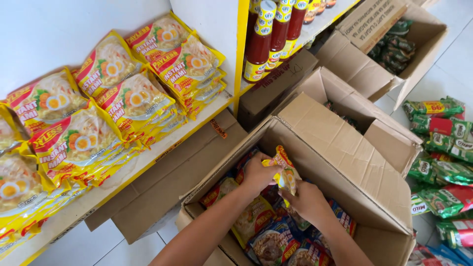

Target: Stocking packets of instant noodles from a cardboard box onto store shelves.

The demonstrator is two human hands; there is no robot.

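Both hands (pixel 283 189) on one yellow noodle packet (pixel 285 173) above open cardboard box (pixel 345 148)

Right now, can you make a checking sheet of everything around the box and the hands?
Surface: white tiled floor with a white shelf edged in yellow beside it.
Job's things: small yellow noodle packet, held over the open cardboard box, which holds more mixed packets.
Clutter: green drink sachets heaped on the floor; a second open box with dark packets; flat cardboard under the shelf.
Fingers: left hand and right hand both grip the noodle packet, inside the box.
Cables: nothing seen.
Surroundings: yellow noodle packs stacked on the shelf; red sauce bottles on the next shelf.
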